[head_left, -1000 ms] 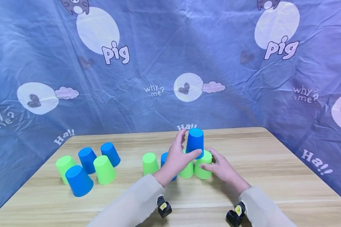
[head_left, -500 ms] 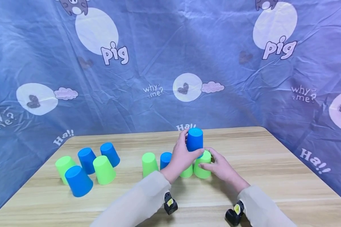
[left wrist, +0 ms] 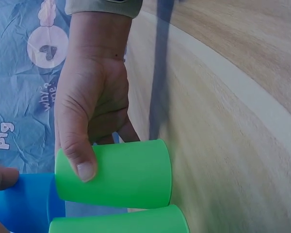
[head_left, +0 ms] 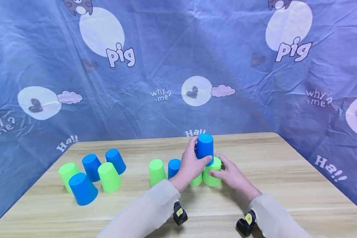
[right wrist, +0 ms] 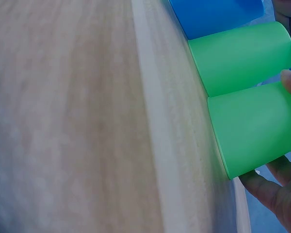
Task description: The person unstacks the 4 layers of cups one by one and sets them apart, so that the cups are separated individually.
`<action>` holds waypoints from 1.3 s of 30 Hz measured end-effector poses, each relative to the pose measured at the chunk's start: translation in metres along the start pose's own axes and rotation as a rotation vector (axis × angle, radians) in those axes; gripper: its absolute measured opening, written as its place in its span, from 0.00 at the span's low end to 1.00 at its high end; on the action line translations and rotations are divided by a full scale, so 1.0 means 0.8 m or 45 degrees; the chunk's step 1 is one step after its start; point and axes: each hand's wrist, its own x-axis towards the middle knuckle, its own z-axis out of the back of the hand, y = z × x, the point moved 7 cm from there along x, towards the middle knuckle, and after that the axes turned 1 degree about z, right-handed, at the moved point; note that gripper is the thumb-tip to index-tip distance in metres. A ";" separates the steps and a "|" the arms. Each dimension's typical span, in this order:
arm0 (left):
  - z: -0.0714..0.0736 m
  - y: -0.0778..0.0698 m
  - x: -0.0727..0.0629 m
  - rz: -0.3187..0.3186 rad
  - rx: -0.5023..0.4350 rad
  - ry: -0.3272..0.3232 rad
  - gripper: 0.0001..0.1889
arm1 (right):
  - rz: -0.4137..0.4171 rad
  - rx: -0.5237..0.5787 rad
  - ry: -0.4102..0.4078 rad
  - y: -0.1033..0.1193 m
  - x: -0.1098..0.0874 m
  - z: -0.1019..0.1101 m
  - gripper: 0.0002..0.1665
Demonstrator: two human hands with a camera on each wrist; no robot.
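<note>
My left hand (head_left: 190, 165) grips an upside-down blue cup (head_left: 205, 147), thumb at its lower front and fingers around its left side. In the left wrist view, the blue cup (left wrist: 26, 199) has its rim at the tops of two green cups. My right hand (head_left: 233, 178) holds the rightmost green cup (head_left: 212, 178) of a row, its thumb in front. That cup (right wrist: 257, 128) stands upside down on the table in the right wrist view, beside another green cup (right wrist: 242, 58). The left hand partly hides the row.
Farther left in the row stand a blue cup (head_left: 174, 168) and a green cup (head_left: 157, 173). On the table's left are several upside-down cups, including a blue cup (head_left: 82, 190) and a green cup (head_left: 109, 178). A printed blue cloth (head_left: 166, 66) hangs behind the wooden table (head_left: 285, 185).
The left hand's fingers, spread away from the blue cup a second ago, have come in against its left side, and the wrist has shifted right. The right hand stays on the green cup.
</note>
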 end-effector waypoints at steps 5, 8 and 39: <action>0.003 0.004 -0.002 0.007 -0.045 -0.034 0.36 | -0.002 0.009 0.000 0.000 0.000 -0.002 0.33; 0.006 0.005 -0.004 -0.009 -0.058 -0.058 0.37 | -0.013 0.010 0.001 0.000 0.001 -0.003 0.33; 0.091 -0.010 -0.050 -0.599 -0.110 -0.278 0.35 | 0.001 0.019 -0.029 -0.003 0.001 -0.001 0.33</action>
